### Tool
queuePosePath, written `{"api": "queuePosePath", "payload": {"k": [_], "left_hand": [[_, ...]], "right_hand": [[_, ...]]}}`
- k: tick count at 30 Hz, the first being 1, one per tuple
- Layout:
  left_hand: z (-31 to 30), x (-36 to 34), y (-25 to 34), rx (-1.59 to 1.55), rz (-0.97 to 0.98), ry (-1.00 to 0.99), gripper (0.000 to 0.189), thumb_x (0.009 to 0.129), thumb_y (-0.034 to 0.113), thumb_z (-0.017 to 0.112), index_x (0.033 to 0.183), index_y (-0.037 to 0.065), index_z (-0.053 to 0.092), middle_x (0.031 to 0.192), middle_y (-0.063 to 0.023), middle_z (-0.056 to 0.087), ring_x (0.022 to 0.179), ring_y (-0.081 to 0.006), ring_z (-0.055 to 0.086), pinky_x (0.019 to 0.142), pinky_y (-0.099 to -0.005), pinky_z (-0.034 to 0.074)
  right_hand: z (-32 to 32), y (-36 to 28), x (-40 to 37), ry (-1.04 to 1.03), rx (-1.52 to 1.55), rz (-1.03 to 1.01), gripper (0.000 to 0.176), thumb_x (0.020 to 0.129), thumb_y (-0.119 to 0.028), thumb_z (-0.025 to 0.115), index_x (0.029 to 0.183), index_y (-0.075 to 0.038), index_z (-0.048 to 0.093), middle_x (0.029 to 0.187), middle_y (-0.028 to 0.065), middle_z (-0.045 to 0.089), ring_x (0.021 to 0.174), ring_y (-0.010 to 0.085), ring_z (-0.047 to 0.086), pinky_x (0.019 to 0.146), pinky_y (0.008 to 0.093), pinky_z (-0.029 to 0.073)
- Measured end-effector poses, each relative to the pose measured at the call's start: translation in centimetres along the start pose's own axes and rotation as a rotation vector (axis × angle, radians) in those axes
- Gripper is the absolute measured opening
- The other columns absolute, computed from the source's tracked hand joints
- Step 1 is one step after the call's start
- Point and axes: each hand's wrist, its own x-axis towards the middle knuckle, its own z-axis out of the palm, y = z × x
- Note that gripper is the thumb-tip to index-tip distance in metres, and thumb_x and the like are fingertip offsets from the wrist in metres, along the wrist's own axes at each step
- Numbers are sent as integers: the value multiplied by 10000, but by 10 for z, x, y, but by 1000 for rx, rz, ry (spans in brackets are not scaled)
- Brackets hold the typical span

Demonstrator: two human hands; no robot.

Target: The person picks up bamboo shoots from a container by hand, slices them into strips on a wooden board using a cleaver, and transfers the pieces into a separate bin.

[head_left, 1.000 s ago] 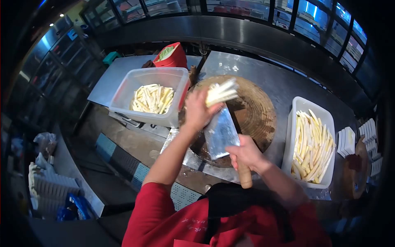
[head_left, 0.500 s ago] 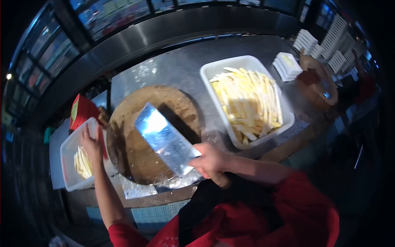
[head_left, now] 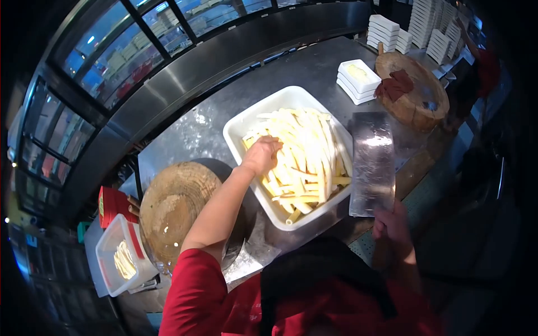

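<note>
My left hand (head_left: 262,155) reaches into a large white tub (head_left: 235,130) and touches the pale yellow strips (head_left: 305,148) at its left side. Its fingers bend down among the strips, and their tips are hidden. To the right of the tub, my right hand (head_left: 390,224) is closed round the handle of a cleaver (head_left: 372,168), whose broad blade points away from me. A smaller clear tub (head_left: 140,263) at the left holds a few similar strips (head_left: 124,260). Between the tubs lies a round wooden chopping block (head_left: 174,204), partly behind my left arm.
A red box (head_left: 114,205) stands behind the small tub. Stacked white trays (head_left: 358,84) sit at the back right, beside another wooden block (head_left: 423,98) with a dark red cloth (head_left: 397,84) on it. Further white stacks (head_left: 426,22) and part of another person (head_left: 486,70) are beyond.
My left hand has gone from the small tub to the large tub. The cleaver in my right hand has moved from over the chopping block to the large tub's right side. The view has shifted.
</note>
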Motion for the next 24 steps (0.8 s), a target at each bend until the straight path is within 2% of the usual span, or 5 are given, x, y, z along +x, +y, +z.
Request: {"api": "queuePosePath", "payload": {"k": [6, 10, 13, 20, 24], "left_hand": [[-21, 2, -6, -141, -92, -305, 338, 795, 14, 628, 1117, 83, 553, 1053, -174, 626, 963, -371, 597, 805, -406, 484], [-71, -27, 29, -286, -212, 311, 289, 921, 83, 610, 1199, 36, 543, 1038, -152, 650, 937, -253, 651, 814, -334, 500], [-136, -86, 65, -109, -246, 572, 237, 900, 32, 605, 1134, 49, 565, 954, -162, 623, 848, -356, 620, 748, -365, 506], [-115, -284, 74, 649, -566, 314, 329, 805, 116, 584, 1133, 122, 599, 965, -100, 582, 906, -288, 573, 763, -394, 480], [-61, -326, 88, 554, -669, 447, 310, 792, 95, 589, 1099, 98, 624, 1029, -114, 573, 980, -300, 569, 805, -390, 501]], "right_hand": [[-20, 1, 18, 9, -3, -11, 182, 844, -40, 526, 1015, 22, 517, 512, 48, 468, 353, 166, 484, 345, 306, 417], [3, -16, 43, -84, -53, -15, 214, 830, -36, 528, 1029, 39, 507, 501, 65, 494, 350, 170, 490, 356, 302, 416], [36, -26, 58, -271, -143, 8, 170, 824, -31, 536, 977, 43, 533, 515, 70, 514, 352, 168, 493, 358, 302, 407], [157, -20, 69, -821, -497, -18, 107, 893, -75, 583, 928, 22, 555, 620, 42, 585, 437, 88, 518, 397, 256, 420], [233, -11, 59, -1006, -943, -163, 143, 887, -119, 589, 895, 14, 537, 690, 171, 625, 557, 298, 607, 520, 377, 474]]}}
